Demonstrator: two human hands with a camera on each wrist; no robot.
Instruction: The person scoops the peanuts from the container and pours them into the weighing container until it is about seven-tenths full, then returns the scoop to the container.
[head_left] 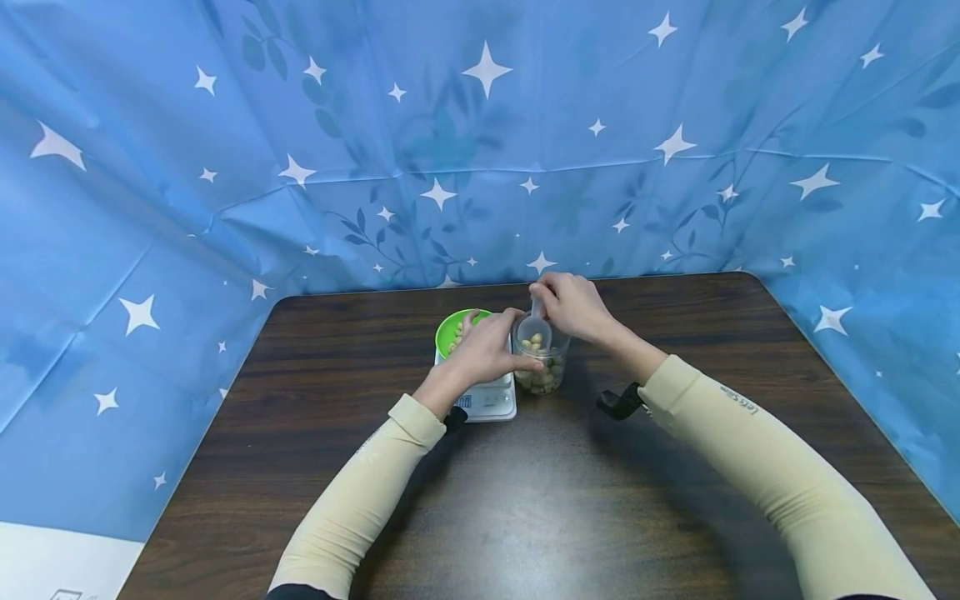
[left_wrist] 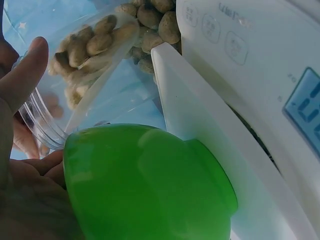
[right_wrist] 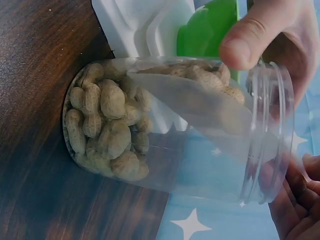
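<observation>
the clear plastic jar (head_left: 542,367) of peanuts (right_wrist: 107,127) stands on the desk (head_left: 525,500), touching the right side of the white kitchen scale (head_left: 487,402) that carries the green bowl (head_left: 453,329). the left hand (head_left: 487,346) curls round the jar's rim, steadying it. the right hand (head_left: 573,304) pinches the handle of a clear scoop (head_left: 534,329), loaded with peanuts and raised at the jar's mouth. best to keep the scoop level, lift it clear of the rim, keep the jar pinned, and not lean on the scale.
</observation>
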